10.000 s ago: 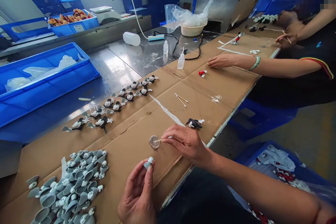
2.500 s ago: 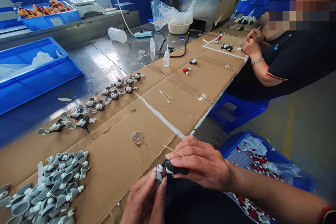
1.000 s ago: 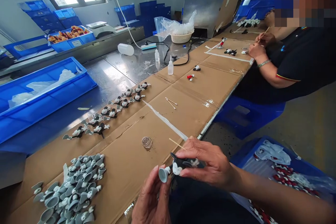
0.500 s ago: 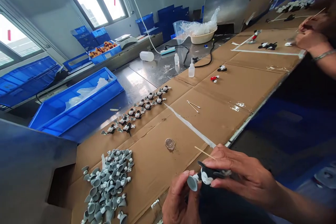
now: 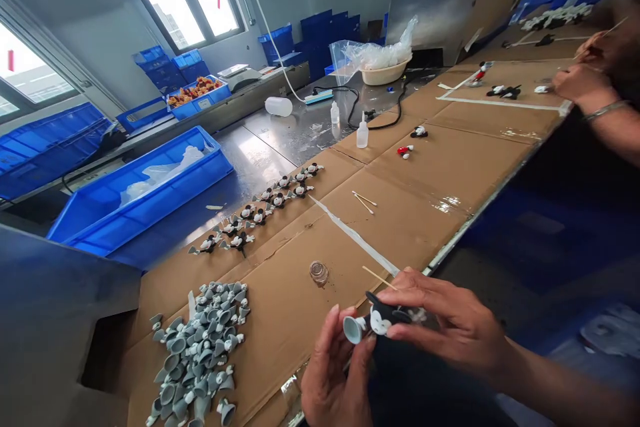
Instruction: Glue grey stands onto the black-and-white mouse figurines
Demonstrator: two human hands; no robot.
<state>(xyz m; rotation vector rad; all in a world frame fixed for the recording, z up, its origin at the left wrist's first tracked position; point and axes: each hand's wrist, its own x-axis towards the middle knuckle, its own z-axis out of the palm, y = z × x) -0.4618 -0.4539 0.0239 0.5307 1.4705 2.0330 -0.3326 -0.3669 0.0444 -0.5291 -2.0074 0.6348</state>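
R hand (image 5: 450, 327) is clenched around a small black-and-white figure (image 5: 383, 320), thumb under and fingers over. It also has a thin stick (image 5: 377, 277) tucked btwn the fingers, tip pointing toward the clear cup (image 5: 319, 273). L hand (image 5: 335, 380) pinches a grey horn piece (image 5: 353, 329) w/ its fingertips, and the piece's narrow end touches the figure's front. Both parts are held off the surface, on the near side of the cup, just past the edge of the cardboard (image 5: 440, 167).

Step in hand, by my read: seating the horn piece on the figure, w/ the joint looking about closed. The next move calls for a steady two-hand pinch, keeping the stick clear of the joint; can't tell if glue is on it.

- Left of the cup: pile of loose grey pieces (image 5: 200, 353).
- Beyond the cup, to the left: row of finished figures (image 5: 260, 213).
- Right of the cup: white tape strip (image 5: 355, 237).
- Farther beyond the cup: two spare sticks (image 5: 364, 200), then a dropper bottle (image 5: 362, 135).
- Well beyond the cup, far right: a co-worker's hand (image 5: 580, 83), apart from these two hands.
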